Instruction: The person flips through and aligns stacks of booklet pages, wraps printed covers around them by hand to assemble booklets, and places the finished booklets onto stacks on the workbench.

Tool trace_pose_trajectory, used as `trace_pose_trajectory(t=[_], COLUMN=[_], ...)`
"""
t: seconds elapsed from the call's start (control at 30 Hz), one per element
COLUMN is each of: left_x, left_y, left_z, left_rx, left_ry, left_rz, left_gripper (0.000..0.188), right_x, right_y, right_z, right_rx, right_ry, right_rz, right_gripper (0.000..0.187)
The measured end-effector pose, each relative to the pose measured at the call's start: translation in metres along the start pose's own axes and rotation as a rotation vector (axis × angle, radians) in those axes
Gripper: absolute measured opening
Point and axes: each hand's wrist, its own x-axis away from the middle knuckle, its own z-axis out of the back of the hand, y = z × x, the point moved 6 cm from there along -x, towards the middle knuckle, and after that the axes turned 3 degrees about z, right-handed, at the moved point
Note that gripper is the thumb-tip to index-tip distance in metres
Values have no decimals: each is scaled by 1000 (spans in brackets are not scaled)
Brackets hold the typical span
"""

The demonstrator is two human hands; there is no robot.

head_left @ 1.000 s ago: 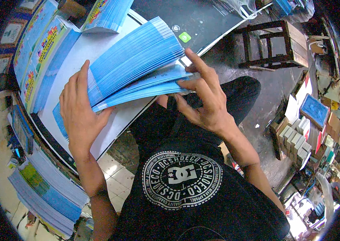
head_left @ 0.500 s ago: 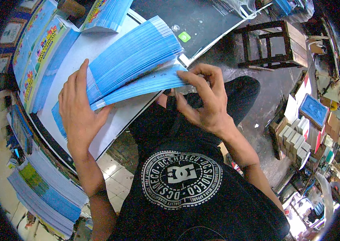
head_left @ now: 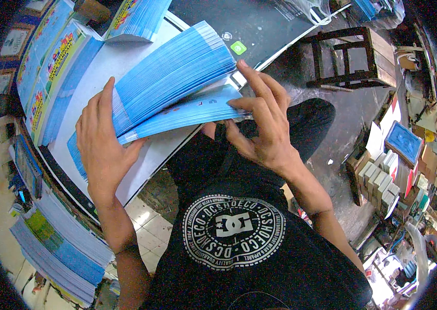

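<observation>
A thick stack of blue printed sheets (head_left: pixel 177 70) is fanned on the table in front of me, its layered edges spread toward the right. My left hand (head_left: pixel 99 142) grips its left end, fingers along the far side and thumb near the front edge. Below a gap, the lower sheets (head_left: pixel 182 114) of the stack part from the upper ones. At their right corner, my right hand (head_left: pixel 267 121) pinches them between thumb and a bent finger. Its index finger stretches up beside the right edge of the upper sheets.
More blue printed stacks with colourful covers (head_left: pixel 55 72) stand at the table's left, and another (head_left: pixel 135 20) lies at the back. A wooden stool (head_left: pixel 353 57) is at the far right. Piled boxes and books (head_left: pixel 384 175) sit right; paper stacks (head_left: pixel 63 248) lie lower left.
My right index finger has straightened upward to the upper sheets' edge. The gap has widened, and more of the lower sheets' printed face shows. My left hand has barely moved.
</observation>
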Motion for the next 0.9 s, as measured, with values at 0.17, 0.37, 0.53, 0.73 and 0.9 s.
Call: trace_pose_trajectory(t=[0.17, 0.37, 0.53, 0.73, 0.9], left_x=[1, 1, 2, 2, 2], left_y=[1, 1, 1, 2, 2], left_z=[1, 0, 0, 1, 0], left_rx=[3, -1, 3, 3, 9], left_ry=[16, 12, 11, 8, 1], left_rz=[-12, -11, -11, -17, -13], left_gripper=[110, 109, 109, 107, 107], right_x=[0, -2, 0, 3, 0], right_y=[2, 3, 2, 2, 3], right_z=[-2, -2, 0, -2, -1], right_rx=[-23, -32, -35, -157, -143], right_ry=[31, 11, 39, 47, 67], right_rz=[16, 1, 19, -39, -38], right_gripper=[42, 41, 42, 39, 37])
